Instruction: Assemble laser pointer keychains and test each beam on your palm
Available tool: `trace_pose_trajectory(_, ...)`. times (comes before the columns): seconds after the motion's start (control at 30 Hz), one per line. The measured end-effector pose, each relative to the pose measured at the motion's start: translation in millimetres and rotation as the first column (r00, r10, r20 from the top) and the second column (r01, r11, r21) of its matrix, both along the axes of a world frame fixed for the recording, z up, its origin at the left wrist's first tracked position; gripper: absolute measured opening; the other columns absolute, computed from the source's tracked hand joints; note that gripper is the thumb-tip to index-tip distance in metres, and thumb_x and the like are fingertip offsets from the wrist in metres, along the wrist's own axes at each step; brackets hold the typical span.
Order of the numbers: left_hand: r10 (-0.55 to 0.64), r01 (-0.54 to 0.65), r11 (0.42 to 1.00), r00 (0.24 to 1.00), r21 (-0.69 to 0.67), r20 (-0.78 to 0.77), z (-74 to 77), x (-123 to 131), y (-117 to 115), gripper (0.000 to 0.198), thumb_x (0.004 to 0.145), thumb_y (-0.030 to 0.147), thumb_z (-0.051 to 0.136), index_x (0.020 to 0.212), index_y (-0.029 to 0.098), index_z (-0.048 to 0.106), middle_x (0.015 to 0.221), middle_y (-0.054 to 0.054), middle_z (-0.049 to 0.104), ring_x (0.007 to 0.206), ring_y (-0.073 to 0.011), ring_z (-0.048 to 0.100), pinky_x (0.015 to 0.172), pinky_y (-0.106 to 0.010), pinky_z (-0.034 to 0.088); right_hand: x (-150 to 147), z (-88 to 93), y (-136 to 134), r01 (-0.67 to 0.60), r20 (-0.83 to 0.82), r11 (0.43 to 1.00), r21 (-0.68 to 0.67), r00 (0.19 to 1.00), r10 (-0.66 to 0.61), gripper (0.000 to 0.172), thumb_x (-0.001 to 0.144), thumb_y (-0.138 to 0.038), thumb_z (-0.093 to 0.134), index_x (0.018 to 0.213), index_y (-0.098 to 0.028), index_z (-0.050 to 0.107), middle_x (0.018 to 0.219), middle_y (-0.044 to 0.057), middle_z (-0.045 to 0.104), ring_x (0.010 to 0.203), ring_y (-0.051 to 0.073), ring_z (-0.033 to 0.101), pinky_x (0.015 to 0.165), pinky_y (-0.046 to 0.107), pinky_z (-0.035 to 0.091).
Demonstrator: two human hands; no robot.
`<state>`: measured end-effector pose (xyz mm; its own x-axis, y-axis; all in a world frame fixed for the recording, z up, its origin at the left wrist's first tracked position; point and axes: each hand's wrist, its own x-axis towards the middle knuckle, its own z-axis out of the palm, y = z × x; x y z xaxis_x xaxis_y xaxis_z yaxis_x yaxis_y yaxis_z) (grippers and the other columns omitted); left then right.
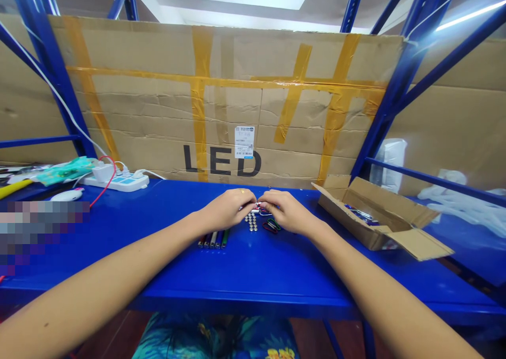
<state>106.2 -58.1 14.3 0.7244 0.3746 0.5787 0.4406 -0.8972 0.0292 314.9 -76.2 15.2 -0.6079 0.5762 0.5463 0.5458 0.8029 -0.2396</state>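
Note:
My left hand [231, 209] and my right hand [284, 210] meet over the middle of the table, fingertips almost touching. Both are closed in a pinch around something small, mostly hidden by the fingers. Just below them lie several small round silvery pieces [251, 223], set in rows like button cells. Carabiner clips [272, 225], red and green ones among them, rest under my right hand. Beneath my left wrist, several slim coloured metal tubes [213, 239] lie side by side. More small parts behind the fingertips are partly covered.
On the right stands an open cardboard box [366, 216] with blue and silvery items inside. A white power strip [118, 180] with plugs and cables sits at the back left. Blue shelf posts [379, 116] and a taped cardboard sheet [158, 122] bound the blue table [253, 274].

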Motion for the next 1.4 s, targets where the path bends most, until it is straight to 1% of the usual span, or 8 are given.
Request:
trace_pose_trajectory(0.17, -0.023, 0.023, 1.000, 1.000, 0.003, 0.005, 0.1, -0.9, 0.9, 0.018, 0.094, 0.021, 0.044, 0.093, 0.014, 0.061, 0.089, -0.008, 0.066, 0.082, -0.0179, 0.061, 0.076, -0.032, 0.048, -2.1, -3.4, -3.0, 0.029, -0.022, 0.999, -0.035, 0.999, -0.030, 0.003, 0.085, -0.018, 0.056, 0.086, -0.019, 0.053, 0.083, 0.004, 0.057, 0.073, 0.016, 0.049, 0.067, 0.029, 0.039)
trace_pose_trajectory(0.3, -0.039, 0.038, 0.999, 0.999, -0.010, -0.032, 0.4, -1.6, 1.0, 0.020, 0.094, 0.021, 0.044, 0.090, 0.014, 0.062, 0.088, -0.009, 0.066, 0.081, -0.0183, 0.060, 0.076, -0.033, 0.048, -1.5, -8.8, 1.2, 0.029, -0.096, 0.999, -0.026, 0.995, -0.031, 0.018, 0.076, -0.006, 0.052, 0.085, -0.021, 0.045, 0.081, 0.002, 0.051, 0.070, 0.016, 0.044, 0.063, 0.028, 0.036)
trace_pose_trajectory(0.47, -0.030, 0.030, 1.000, 0.999, -0.007, -0.029, -2.1, -2.3, 2.9, 0.021, 0.094, 0.022, 0.043, 0.090, 0.014, 0.062, 0.087, -0.008, 0.066, 0.081, -0.0181, 0.060, 0.075, -0.032, 0.048, -0.2, -10.3, 6.0, -0.013, -0.151, 0.998, -0.062, 0.989, 0.004, 0.016, 0.080, -0.010, 0.055, 0.078, -0.021, 0.044, 0.078, 0.001, 0.051, 0.069, 0.015, 0.044, 0.062, 0.028, 0.036)
trace_pose_trajectory(0.67, -0.012, 0.012, 1.000, 0.999, 0.022, -0.041, -3.6, -2.2, 4.1, 0.021, 0.095, 0.022, 0.043, 0.088, 0.014, 0.061, 0.085, -0.008, 0.065, 0.079, -0.0177, 0.060, 0.074, -0.032, 0.048, 1.2, -7.3, 4.1, -0.031, -0.062, 0.999, -0.011, 0.998, 0.030, 0.009, 0.087, -0.011, 0.052, 0.082, -0.019, 0.054, 0.081, 0.003, 0.057, 0.073, 0.016, 0.050, 0.069, 0.030, 0.039)
trace_pose_trajectory(0.87, 0.002, 0.004, 0.996, 0.997, 0.088, -0.071, -4.1, -0.2, 2.3, 0.026, 0.097, 0.027, 0.040, 0.086, 0.014, 0.060, 0.082, -0.007, 0.063, 0.079, -0.0177, 0.058, 0.073, -0.031, 0.048, -2.1, -7.3, 2.6, -0.018, -0.006, 1.000, 0.002, 1.000, 0.018, 0.020, 0.093, -0.013, 0.043, 0.080, -0.018, 0.057, 0.075, 0.004, 0.057, 0.068, 0.015, 0.050, 0.066, 0.029, 0.039)
trace_pose_trajectory(1.0, -0.016, 0.022, 0.994, 0.998, 0.106, -0.059, -2.6, -0.7, 2.3, 0.023, 0.097, 0.024, 0.040, 0.090, 0.014, 0.060, 0.085, -0.008, 0.063, 0.080, -0.0185, 0.059, 0.073, -0.032, 0.048, -5.3, -8.8, -0.2, 0.013, -0.035, 0.999, -0.035, 0.999, -0.014, 0.003, 0.087, -0.017, 0.053, 0.084, -0.019, 0.053, 0.081, 0.004, 0.057, 0.071, 0.016, 0.049, 0.067, 0.029, 0.039)
trace_pose_trajectory(1.17, -0.037, 0.043, 0.995, 0.997, 0.090, -0.067, 2.6, -3.1, 2.3, 0.023, 0.096, 0.021, 0.040, 0.089, 0.014, 0.060, 0.087, -0.009, 0.064, 0.081, -0.0185, 0.059, 0.074, -0.031, 0.047, -5.7, -12.2, 0.6, 0.021, -0.141, 0.999, -0.049, 0.990, -0.028, 0.018, 0.078, -0.006, 0.051, 0.086, -0.020, 0.045, 0.081, 0.001, 0.051, 0.069, 0.015, 0.044, 0.063, 0.028, 0.037)
trace_pose_trajectory(1.4, -0.034, 0.045, 0.993, 0.995, 0.109, -0.096, 3.4, -4.1, 2.3, 0.025, 0.097, 0.022, 0.040, 0.085, 0.014, 0.060, 0.082, -0.007, 0.063, 0.077, -0.0171, 0.058, 0.071, -0.029, 0.046, -3.0, -9.7, 2.7, -0.011, -0.159, 0.999, -0.041, 0.987, 0.004, 0.009, 0.085, -0.013, 0.053, 0.081, -0.019, 0.050, 0.079, 0.002, 0.055, 0.070, 0.015, 0.048, 0.064, 0.029, 0.038)
